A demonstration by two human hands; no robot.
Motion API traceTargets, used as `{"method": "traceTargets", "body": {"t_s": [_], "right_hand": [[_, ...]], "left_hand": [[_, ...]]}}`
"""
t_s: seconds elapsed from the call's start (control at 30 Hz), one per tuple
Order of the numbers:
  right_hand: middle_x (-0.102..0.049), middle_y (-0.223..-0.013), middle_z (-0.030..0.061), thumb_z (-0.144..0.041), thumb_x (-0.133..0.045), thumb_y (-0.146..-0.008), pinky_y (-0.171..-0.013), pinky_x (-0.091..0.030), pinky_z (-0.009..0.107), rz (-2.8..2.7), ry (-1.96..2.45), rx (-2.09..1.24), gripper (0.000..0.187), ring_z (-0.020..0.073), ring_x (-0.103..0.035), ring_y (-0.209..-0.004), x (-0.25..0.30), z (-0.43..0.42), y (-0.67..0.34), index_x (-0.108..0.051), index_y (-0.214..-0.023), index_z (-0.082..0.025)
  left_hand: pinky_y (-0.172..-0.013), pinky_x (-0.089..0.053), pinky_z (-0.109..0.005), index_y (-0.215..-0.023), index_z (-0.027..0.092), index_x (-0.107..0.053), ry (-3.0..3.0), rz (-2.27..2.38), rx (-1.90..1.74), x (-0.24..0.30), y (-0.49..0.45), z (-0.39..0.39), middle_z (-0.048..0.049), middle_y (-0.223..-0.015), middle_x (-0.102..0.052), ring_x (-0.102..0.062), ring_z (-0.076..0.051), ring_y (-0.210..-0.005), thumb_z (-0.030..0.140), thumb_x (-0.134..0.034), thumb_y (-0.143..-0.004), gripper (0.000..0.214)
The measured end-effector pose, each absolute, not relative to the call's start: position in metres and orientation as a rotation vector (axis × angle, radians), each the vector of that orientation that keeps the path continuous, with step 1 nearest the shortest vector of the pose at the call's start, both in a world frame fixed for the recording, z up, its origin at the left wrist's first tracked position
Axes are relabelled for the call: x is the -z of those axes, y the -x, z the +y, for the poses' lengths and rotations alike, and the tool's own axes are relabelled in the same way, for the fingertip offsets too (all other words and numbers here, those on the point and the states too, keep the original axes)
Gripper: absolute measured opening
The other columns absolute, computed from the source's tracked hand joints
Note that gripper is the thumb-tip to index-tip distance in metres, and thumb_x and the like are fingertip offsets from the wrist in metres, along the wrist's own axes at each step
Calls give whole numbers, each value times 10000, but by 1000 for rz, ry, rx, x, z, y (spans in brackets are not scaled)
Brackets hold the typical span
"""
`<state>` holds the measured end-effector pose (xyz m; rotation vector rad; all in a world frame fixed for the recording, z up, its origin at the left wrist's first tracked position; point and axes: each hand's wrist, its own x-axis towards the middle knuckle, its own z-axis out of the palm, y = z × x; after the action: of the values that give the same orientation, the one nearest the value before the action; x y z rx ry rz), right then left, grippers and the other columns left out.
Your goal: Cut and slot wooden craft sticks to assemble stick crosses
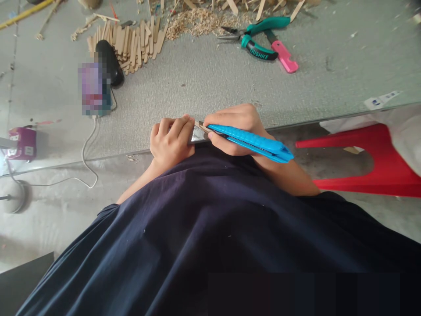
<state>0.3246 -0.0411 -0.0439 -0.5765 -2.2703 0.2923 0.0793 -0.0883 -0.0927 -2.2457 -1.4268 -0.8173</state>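
Observation:
At the table's near edge, my left hand [173,138] is closed with its fingertips pressed on a small wooden stick [197,124], most of which the fingers hide. Under the stick lies a flat, shiny, dark-edged object [198,135] whose kind I cannot make out. My right hand [238,127] grips a blue utility knife [253,141], its handle slanting down to the right across the palm. The knife's blade end points left and meets the end of the stick, close to the left fingertips.
Farther back lie a pile of craft sticks [136,44], wood shavings [197,22], green-handled pliers [259,37] and a pink knife [285,57]. A black case [110,63] and a blurred device [94,87] with a white cable [86,153] are left. A red stool [388,162] stands right.

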Motion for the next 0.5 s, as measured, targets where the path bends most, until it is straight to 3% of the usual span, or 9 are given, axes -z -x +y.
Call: {"method": "traceTargets", "body": {"t_s": [0.5], "right_hand": [[-719,-763,-24,-250,-610,-1027,-636,-448,341,-2233,524,-270,107,159,-594,-622,43,-42,-326,-706,-983,-265]], "left_hand": [[-852,-431,-469,-1360,274,-797,2181,-1301,856,87,-81,-88,-46,-1254,-909,-713,-325,-1019,287,-721,-837,529]]}}
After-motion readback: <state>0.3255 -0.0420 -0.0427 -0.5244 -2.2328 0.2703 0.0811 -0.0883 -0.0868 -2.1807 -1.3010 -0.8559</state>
